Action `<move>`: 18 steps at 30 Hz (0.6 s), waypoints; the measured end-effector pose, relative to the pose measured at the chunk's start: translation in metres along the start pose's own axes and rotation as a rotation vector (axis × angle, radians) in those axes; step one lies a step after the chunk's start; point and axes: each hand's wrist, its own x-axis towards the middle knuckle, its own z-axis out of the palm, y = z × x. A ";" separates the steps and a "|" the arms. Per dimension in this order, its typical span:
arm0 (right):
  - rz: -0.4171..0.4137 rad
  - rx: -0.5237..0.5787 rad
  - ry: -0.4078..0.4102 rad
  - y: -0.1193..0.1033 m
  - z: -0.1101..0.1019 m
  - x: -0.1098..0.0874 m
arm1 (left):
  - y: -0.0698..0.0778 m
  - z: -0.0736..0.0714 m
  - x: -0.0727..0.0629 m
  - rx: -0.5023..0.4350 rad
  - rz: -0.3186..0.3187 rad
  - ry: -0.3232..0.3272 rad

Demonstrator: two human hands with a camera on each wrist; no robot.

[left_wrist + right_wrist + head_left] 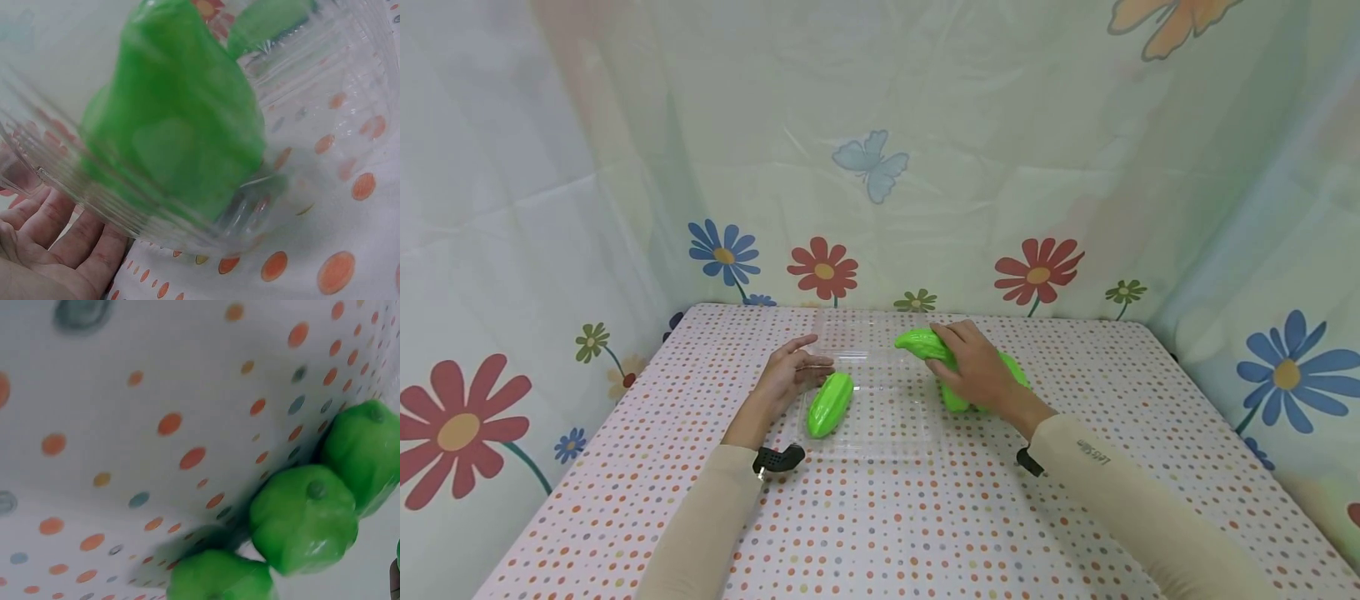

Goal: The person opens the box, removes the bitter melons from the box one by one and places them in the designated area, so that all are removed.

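Dotted tablecloth [880,517] under flowered curtain walls [925,167] — left hand [790,375] relaxed, right hand [977,367] gripping a green vegetable [921,343].

Right hand [973,367] hides part of green vegetables [955,398].

- Head view: looks forward and down from above the near edge of the tabletop [925,517], taking in both forearms, both hands, the clear tray [880,417] and the flowered backdrop [880,167] behind.
- Left wrist view: sits very near the tray wall [94,187], facing through the clear plastic at 1 green vegetable [181,125]; fingers [56,237] show at lower left.
- Right wrist view: sits low and tilted, close to the dotted cloth, facing 3 green vegetables [303,519].
- Shared: head and left wrist views both show the tray and the vegetable inside it; head and right wrist views both show the vegetables outside the tray and the tabletop.
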 end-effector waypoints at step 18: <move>0.237 0.035 0.011 0.026 -0.016 -0.008 | -0.001 -0.001 0.001 -0.008 0.004 0.001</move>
